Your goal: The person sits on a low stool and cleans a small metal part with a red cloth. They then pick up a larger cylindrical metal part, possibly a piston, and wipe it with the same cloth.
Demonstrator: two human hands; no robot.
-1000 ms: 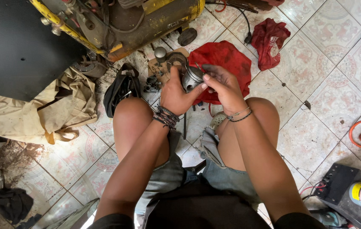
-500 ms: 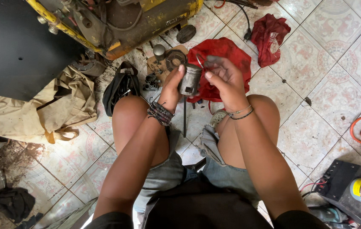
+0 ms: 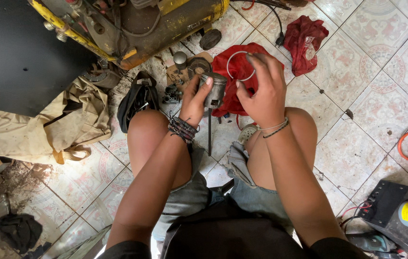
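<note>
Pinching ring (image 3: 240,65), gripping piston (image 3: 213,89)

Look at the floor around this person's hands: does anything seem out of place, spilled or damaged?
Yes. Small metal parts lie loose on the tiled floor beside a red rag, and dark grime is spread under the yellow machine. The left hand holds a metal cylinder; the right hand holds a thin ring separately.

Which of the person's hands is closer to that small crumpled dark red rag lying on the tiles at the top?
The right hand, holding a thin metal ring, is nearer the small crumpled dark red rag. The left hand, gripping the grey metal piston, sits farther away.
</note>
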